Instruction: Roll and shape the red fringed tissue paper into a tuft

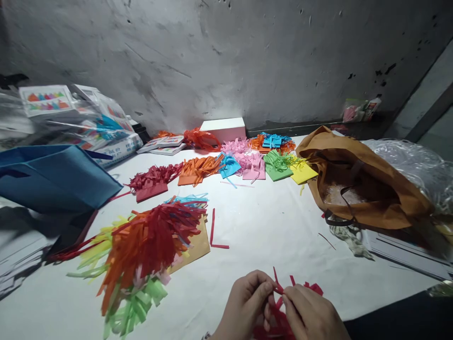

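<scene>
Near the front edge of the table, my left hand (249, 302) pinches a red paper strip (278, 287) between thumb and fingers. Close beside it, my right hand (311, 309) grips the same red strip, its fingertips almost touching the left ones. More red fringed paper (274, 326) lies below and behind both hands, partly hidden by them. A heap of tissue tassels (152, 245) in red, orange, yellow and green rests to the left on a tan paper piece (196, 245). Between the heap and my hands lie two loose red strips (213, 229).
A row of folded fringed papers, including dark red (152, 189), orange (193, 177), pink (255, 170) and green (278, 167), crosses the table. An open brown bag (399, 203) stands right, a blue bag (60, 174) left. A white box (224, 127) sits by the wall.
</scene>
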